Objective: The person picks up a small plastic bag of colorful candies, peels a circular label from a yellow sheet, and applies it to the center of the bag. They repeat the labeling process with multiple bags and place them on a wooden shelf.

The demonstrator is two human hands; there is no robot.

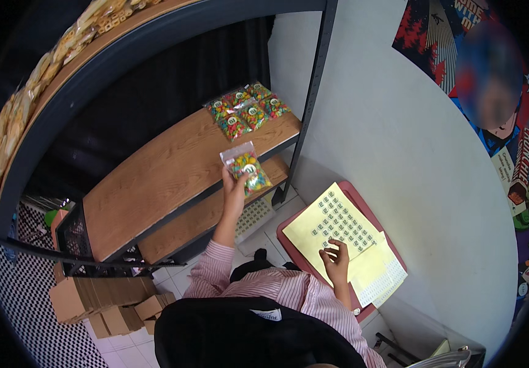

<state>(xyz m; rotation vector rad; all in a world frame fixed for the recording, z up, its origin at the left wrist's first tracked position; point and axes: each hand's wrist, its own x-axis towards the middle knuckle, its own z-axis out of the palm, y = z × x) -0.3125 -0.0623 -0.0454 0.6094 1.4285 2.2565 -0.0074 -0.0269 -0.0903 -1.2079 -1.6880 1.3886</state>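
My left hand [233,192] grips a clear plastic bag of colourful candy [251,174] by its side, in front of the wooden shelf's edge. A round, light-coloured sticker is on the front of this bag. Over a yellow sheet of round stickers [338,216], my right hand [336,260] hovers or rests with its fingers curled; whether a sticker is between the fingertips is too small to tell. The sheet lies on a red stool or small table [287,225]. Several similar stickered candy bags [251,115] lie together at the shelf's far right end.
A wooden shelf board [163,175] on a dark metal frame runs ahead of me, with a lower board [191,230] beneath. Smaller label sheets [377,285] lie beside the yellow sheet. Cardboard boxes [103,299] stand at lower left. A white wall [402,152] rises at right.
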